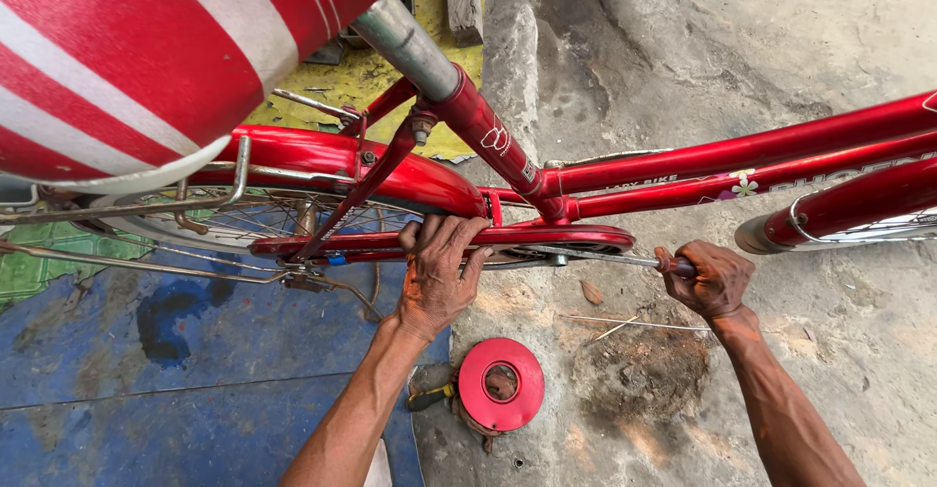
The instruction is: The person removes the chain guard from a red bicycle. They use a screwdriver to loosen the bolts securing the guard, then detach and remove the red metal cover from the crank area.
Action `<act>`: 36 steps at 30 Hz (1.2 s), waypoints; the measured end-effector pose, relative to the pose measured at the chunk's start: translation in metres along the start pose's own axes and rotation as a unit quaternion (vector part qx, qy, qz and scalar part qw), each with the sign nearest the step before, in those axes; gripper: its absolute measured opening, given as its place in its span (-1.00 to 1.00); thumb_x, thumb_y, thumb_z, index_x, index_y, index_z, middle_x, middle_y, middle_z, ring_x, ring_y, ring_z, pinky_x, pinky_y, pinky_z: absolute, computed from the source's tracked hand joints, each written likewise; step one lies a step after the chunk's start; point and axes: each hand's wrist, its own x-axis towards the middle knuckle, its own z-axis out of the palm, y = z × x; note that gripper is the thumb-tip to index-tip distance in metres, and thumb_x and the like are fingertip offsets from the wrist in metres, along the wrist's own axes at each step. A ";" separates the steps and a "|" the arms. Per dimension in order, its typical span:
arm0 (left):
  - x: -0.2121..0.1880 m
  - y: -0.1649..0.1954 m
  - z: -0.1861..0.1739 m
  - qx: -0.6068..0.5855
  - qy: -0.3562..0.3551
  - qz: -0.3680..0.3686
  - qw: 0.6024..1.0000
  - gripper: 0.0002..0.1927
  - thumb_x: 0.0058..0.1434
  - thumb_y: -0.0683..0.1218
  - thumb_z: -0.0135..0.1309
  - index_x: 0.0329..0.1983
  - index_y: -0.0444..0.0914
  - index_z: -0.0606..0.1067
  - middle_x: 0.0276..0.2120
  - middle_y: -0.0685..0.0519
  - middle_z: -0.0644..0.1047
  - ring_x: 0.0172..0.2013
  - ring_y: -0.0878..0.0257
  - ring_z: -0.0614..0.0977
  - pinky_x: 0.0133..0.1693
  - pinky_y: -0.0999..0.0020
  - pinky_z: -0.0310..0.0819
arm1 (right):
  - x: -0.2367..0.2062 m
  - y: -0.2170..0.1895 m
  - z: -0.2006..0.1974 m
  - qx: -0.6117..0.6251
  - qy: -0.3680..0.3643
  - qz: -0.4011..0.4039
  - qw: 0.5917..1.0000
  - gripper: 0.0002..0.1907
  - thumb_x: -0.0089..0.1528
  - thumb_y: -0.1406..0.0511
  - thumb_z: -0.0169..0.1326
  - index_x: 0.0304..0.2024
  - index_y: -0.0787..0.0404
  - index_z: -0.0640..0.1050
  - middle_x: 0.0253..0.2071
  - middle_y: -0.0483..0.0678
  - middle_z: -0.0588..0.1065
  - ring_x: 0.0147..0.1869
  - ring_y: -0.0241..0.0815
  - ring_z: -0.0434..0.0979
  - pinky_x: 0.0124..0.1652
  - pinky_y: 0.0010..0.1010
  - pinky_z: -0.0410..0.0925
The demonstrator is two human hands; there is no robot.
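A red bicycle [683, 170] stands across the view, its red-and-white striped saddle [127, 58] at the top left. My left hand [439, 272] grips the red chain guard [547, 240] from below, near the seat tube. My right hand [712, 280] is closed around the handle of a screwdriver [610, 259], whose metal shaft points left toward the underside of the chain guard.
A round red cover [502, 385] lies on the ground between my forearms, next to a small yellow-handled tool [429, 396]. The rear wheel [264, 219] with its rack stays is at the left over a blue painted floor. Thin metal rods [634, 324] lie on the concrete.
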 end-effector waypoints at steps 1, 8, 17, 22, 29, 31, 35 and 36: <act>0.000 0.000 0.000 -0.001 0.000 0.000 1.000 -0.61 0.22 -0.08 0.19 0.12 -0.14 0.47 -0.09 0.11 0.54 -0.02 0.12 0.48 0.07 0.03 0.08 | 0.001 -0.001 -0.001 0.001 0.004 -0.002 1.000 -0.57 0.23 0.09 0.30 -0.59 0.06 0.41 -0.68 -0.20 0.29 -0.64 -0.30 0.20 -0.55 -0.37 0.06; 0.001 0.001 0.001 -0.004 0.011 0.004 1.000 -0.58 0.18 -0.11 0.21 0.12 -0.13 0.47 -0.10 0.12 0.54 -0.02 0.13 0.48 0.06 0.04 0.08 | 0.007 0.000 0.002 0.011 0.000 -0.012 1.000 -0.58 0.23 0.10 0.31 -0.58 0.06 0.41 -0.68 -0.21 0.31 -0.65 -0.32 0.22 -0.56 -0.39 0.10; 0.001 -0.001 0.001 -0.004 0.009 0.003 1.000 -0.59 0.16 -0.13 0.22 0.10 -0.14 0.49 -0.09 0.13 0.55 -0.03 0.14 0.49 0.05 0.04 0.06 | 0.010 0.005 0.003 0.029 -0.013 -0.020 0.999 -0.58 0.19 0.12 0.33 -0.61 0.08 0.42 -0.73 -0.18 0.27 -0.68 -0.28 0.19 -0.59 -0.35 0.07; 0.002 -0.002 0.002 -0.001 0.015 0.007 1.000 -0.55 0.13 -0.13 0.23 0.11 -0.14 0.49 -0.09 0.12 0.56 -0.04 0.15 0.49 0.04 0.06 0.07 | 0.011 0.009 0.009 0.064 0.010 -0.032 0.997 -0.66 0.21 0.15 0.31 -0.53 0.09 0.46 -0.65 -0.18 0.33 -0.61 -0.31 0.24 -0.56 -0.40 0.11; 0.003 -0.003 0.006 0.015 0.013 -0.005 1.000 -0.52 0.04 -0.21 0.17 0.09 -0.13 0.50 -0.12 0.13 0.55 -0.06 0.16 0.51 0.05 0.06 0.10 | 0.018 0.010 0.009 0.080 -0.007 -0.032 0.996 -0.71 0.13 0.19 0.32 -0.54 0.13 0.49 -0.66 -0.14 0.34 -0.63 -0.27 0.27 -0.55 -0.35 0.13; 0.004 -0.004 0.006 0.021 0.014 -0.004 1.000 -0.52 0.04 -0.22 0.16 0.09 -0.13 0.51 -0.13 0.13 0.54 -0.05 0.16 0.51 0.07 0.05 0.10 | 0.021 0.008 0.006 0.082 -0.005 -0.036 0.996 -0.70 0.15 0.20 0.32 -0.53 0.13 0.48 -0.64 -0.12 0.35 -0.59 -0.23 0.30 -0.51 -0.34 0.16; 0.004 -0.004 0.008 0.036 0.015 -0.010 0.999 -0.52 0.03 -0.22 0.13 0.08 -0.12 0.51 -0.13 0.11 0.54 -0.05 0.14 0.51 0.09 0.03 0.10 | 0.024 0.008 0.006 0.096 -0.013 -0.032 0.995 -0.70 0.14 0.23 0.35 -0.54 0.15 0.48 -0.64 -0.12 0.36 -0.60 -0.21 0.33 -0.52 -0.33 0.17; 0.003 -0.003 0.008 0.036 0.015 -0.015 0.999 -0.52 0.03 -0.23 0.12 0.08 -0.12 0.52 -0.13 0.11 0.55 -0.05 0.13 0.52 0.09 0.03 0.10 | 0.022 0.010 0.007 0.099 -0.014 -0.037 0.994 -0.69 0.16 0.21 0.33 -0.54 0.14 0.48 -0.64 -0.12 0.36 -0.60 -0.22 0.32 -0.52 -0.34 0.17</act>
